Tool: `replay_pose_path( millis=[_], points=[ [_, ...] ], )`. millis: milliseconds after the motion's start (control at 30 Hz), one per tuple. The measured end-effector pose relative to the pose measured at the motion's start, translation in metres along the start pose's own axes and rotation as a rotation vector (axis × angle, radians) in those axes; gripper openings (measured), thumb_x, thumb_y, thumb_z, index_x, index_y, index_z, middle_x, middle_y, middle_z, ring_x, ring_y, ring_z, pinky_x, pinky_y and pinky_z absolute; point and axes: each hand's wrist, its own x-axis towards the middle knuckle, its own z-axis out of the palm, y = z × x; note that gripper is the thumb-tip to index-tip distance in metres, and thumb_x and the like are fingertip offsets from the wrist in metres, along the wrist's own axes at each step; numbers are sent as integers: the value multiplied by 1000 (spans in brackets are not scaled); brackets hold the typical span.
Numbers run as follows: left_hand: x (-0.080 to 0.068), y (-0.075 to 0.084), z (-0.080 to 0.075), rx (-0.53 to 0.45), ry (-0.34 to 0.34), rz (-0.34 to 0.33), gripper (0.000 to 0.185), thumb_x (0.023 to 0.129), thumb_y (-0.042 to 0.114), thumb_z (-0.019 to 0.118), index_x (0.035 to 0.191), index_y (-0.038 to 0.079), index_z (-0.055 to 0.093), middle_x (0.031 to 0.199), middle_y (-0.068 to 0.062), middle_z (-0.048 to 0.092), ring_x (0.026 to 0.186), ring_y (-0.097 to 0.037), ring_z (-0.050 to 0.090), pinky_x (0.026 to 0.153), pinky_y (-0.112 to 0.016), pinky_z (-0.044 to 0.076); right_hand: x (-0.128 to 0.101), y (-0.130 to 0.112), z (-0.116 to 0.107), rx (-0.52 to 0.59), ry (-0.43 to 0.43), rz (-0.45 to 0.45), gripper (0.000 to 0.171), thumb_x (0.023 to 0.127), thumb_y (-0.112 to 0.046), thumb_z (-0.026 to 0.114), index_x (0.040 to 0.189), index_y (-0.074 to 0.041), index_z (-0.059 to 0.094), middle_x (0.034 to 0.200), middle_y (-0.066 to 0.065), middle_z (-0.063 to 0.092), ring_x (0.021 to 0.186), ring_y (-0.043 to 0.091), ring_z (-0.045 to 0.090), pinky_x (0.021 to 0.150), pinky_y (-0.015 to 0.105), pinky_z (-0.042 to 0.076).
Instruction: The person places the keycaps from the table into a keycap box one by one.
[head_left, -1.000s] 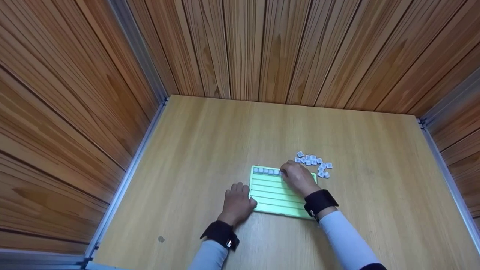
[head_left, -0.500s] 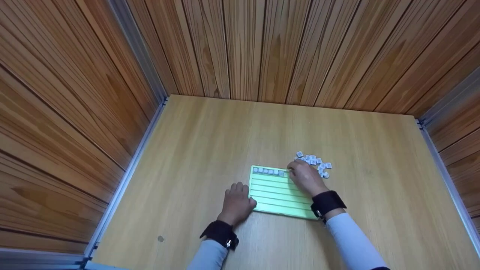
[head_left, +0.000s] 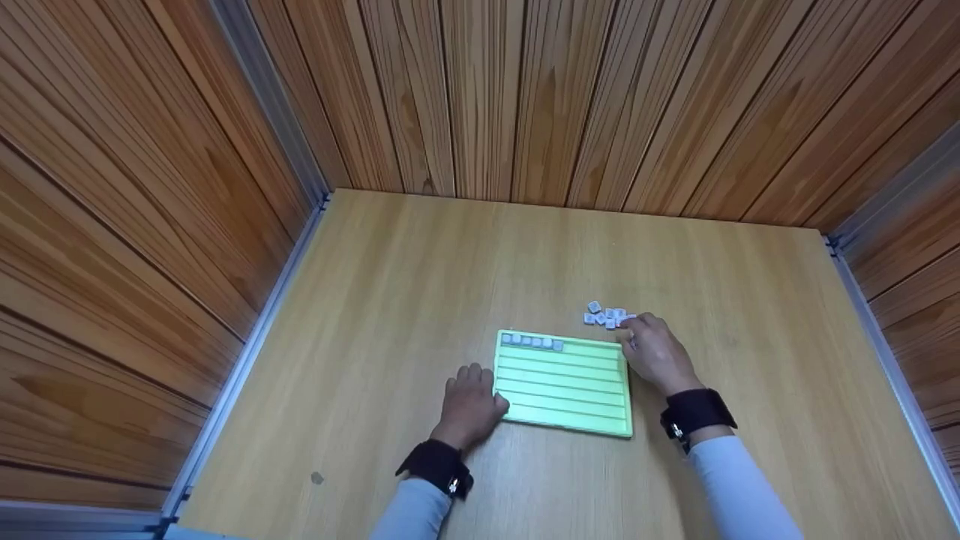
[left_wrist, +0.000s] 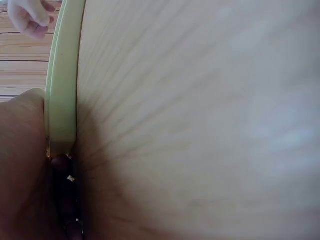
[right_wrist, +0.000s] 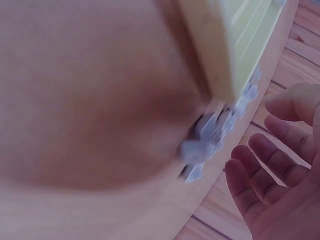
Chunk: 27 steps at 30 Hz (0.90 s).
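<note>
A green tray (head_left: 562, 390) with ridged rows lies flat on the table. Small white tiles (head_left: 532, 342) stand side by side in the left part of its top row. My left hand (head_left: 472, 401) is at the tray's left edge, thumb over the rim, fingers spread on the table beside it; the left wrist view shows the tray's side (left_wrist: 65, 75) between thumb and fingers. Just beyond the tray's right edge, my right hand (head_left: 660, 352) hovers over loose white tiles (head_left: 604, 316), covering some. In the right wrist view its fingers (right_wrist: 272, 155) are spread and loosely bent, holding nothing.
The wooden table (head_left: 390, 300) is bounded by wood-panelled walls (head_left: 480, 97) at the back and sides, with metal rails (head_left: 247, 337) along the left edge. A small dark round spot (head_left: 317, 478) marks the table at front left.
My right hand has let go of a tile at the end of the tray's top row and moved right to the loose tiles. The left hand stays at the tray's edge.
</note>
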Motion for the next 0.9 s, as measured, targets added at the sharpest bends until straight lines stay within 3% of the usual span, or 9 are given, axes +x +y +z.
replay_pose_path(
  millis=[500,733,900],
  points=[
    [-4,4,-6,-33,24,3,18,83,27,54,84,11,44,86,0,33,79,-20,31,66,-34,27,-14,28,-1,-33,22,36,33,89,-5,66,120,5,65,118,26,59,111,44,56,89,56,48],
    [-3,4,-7,-41,10,1,19,84,27,53,84,11,44,86,-1,33,80,-22,32,67,-35,27,-16,33,0,-43,-11,90,34,91,-6,63,124,3,64,121,26,58,114,44,55,92,57,47],
    [-3,4,-5,-34,16,4,19,84,28,54,85,11,44,87,-1,34,81,-22,34,68,-35,28,-16,34,1,-62,-18,82,33,91,-4,60,122,4,64,118,26,58,111,44,56,90,57,47]
  ],
)
